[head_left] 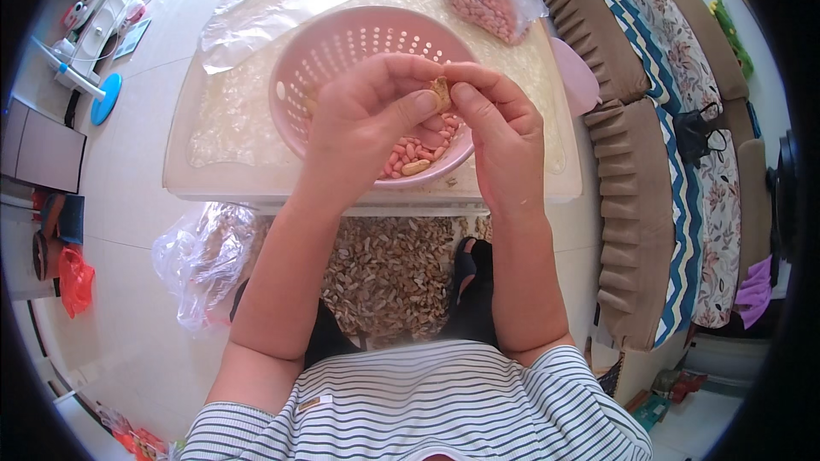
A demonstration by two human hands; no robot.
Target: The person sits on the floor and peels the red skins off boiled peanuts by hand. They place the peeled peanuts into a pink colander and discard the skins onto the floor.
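A peanut in its shell (pixel 439 93) is pinched between the thumb and fingers of my left hand (pixel 378 109), above the near right part of a pink plastic colander (pixel 378 25). My right hand (pixel 503 121) meets it from the right, its thumb and forefinger pressed together at the shell's edge; whether a bit of shell lies between them is hidden. Inside the colander are many shelled pink peanuts (pixel 410 148) and an unshelled peanut (pixel 416 168). My hands cover part of the bowl.
The colander stands on a pale marbled table (pixel 224 134). A flat clear plastic bag (pixel 256 19) lies back left, and a bag of shelled peanuts (pixel 487 3) back right. Below the near edge are a heap of peanut shells (pixel 391 275) and a crumpled clear bag (pixel 205 262). A brown sofa (pixel 634 224) stands right.
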